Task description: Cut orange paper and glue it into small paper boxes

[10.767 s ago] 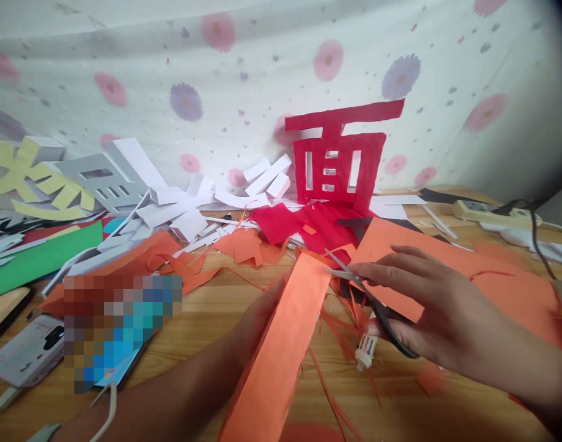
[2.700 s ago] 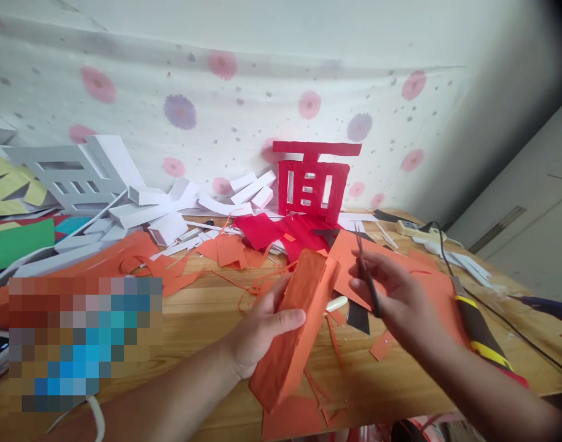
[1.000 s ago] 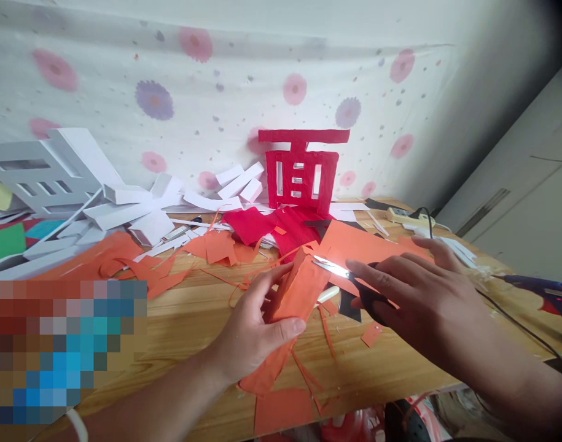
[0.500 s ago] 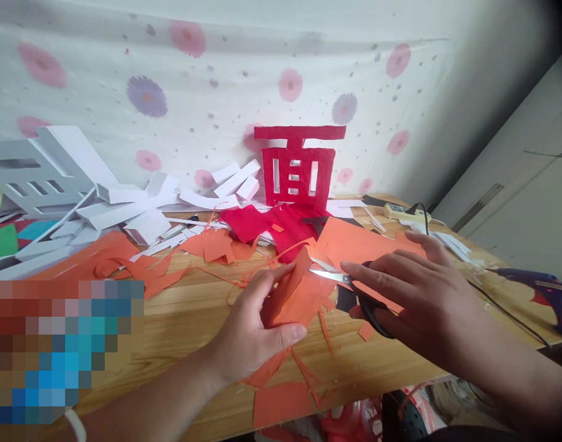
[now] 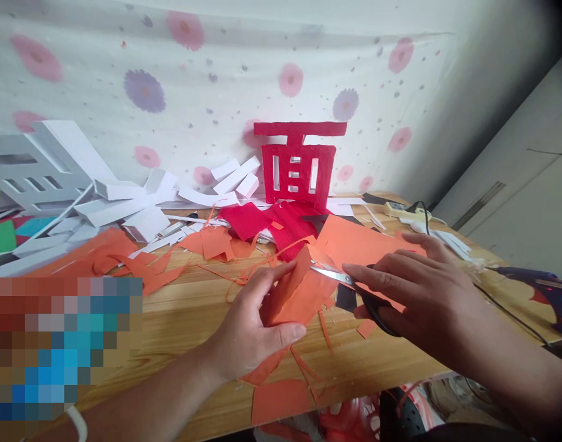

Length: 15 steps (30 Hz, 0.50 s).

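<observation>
The left hand [image 5: 244,334] gripped the orange box [image 5: 303,298] and the right hand [image 5: 430,301] the scissors [image 5: 335,274], whose blades could have gouged its edge had it twisted.

Left hand [image 5: 248,334] gripping orange block [image 5: 303,294], right hand [image 5: 416,291] holding scissors [image 5: 346,279] at its edge, red cutout [image 5: 305,175] behind

Holding an orange oblong paper box [image 5: 301,291] over the brown wooden desk [image 5: 170,316], with black-handled metal scissors [image 5: 335,275] at its right. Facing a red upright paper character [image 5: 306,169] at the back and white folded-paper pieces [image 5: 145,224] left of it. Having a flat orange paper sheet [image 5: 359,242] behind the scissors, a blue pistol-shaped glue gun [image 5: 534,280] farther right.
</observation>
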### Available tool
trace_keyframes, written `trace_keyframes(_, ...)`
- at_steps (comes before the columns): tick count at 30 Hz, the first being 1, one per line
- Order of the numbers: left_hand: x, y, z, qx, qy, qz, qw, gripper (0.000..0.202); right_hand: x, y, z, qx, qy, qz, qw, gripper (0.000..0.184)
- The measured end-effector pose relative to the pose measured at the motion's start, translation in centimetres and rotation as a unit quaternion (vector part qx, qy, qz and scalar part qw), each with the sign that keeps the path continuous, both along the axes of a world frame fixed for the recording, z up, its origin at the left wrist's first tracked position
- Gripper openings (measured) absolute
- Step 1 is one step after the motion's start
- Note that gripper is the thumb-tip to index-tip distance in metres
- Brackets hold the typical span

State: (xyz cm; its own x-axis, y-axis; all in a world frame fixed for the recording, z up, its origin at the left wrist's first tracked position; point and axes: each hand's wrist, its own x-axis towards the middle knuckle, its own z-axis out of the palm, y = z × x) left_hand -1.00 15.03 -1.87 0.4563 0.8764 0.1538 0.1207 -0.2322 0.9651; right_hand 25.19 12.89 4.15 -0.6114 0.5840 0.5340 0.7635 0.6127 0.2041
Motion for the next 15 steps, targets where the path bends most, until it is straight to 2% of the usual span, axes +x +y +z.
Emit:
trace_keyframes(8, 0.0, 0.1, 0.0, 0.011, 0.015, 0.012, 1.000, 0.069, -0.1, -0.2, -0.1, -0.025, 0.044, 0.014, 0.999, 0.028)
trace_keyframes(12, 0.0, 0.2, -0.1, 0.032, 0.014, 0.012, 0.999, 0.069, 0.4, 0.5, -0.4, -0.036, 0.178, 0.009, 0.983, 0.028)
trace_keyframes(15, -0.2, 0.3, -0.2, 0.091, 0.035, 0.036, 0.995, 0.068, 0.5, 1.1, -0.7, -0.109, 0.276, -0.031, 0.954, 0.028)
